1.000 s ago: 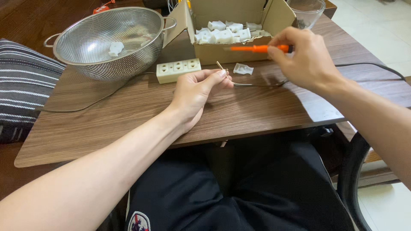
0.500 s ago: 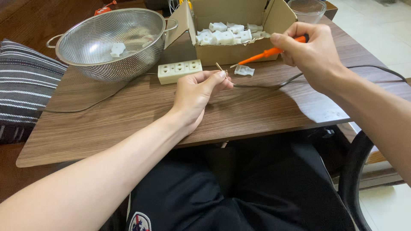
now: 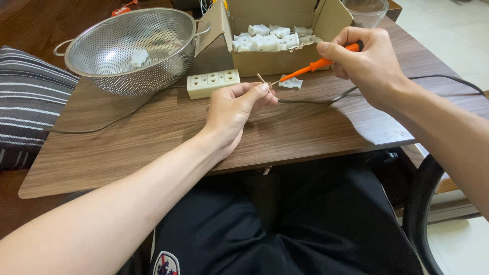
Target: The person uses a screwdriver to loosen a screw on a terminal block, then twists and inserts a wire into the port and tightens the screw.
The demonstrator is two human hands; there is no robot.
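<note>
The left hand (image 3: pixel 232 109) is pinching the dark cable (image 3: pixel 326 99) end above the table's (image 3: pixel 153 137) middle while the right hand (image 3: pixel 364 63), fingers closed around the orange screwdriver (image 3: pixel 305 69), is bringing its tip toward the bare wire ends, a step judged to require steady alignment.

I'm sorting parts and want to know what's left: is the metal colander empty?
No, the colander holds at least one white plastic piece lying on its mesh bottom.
</note>
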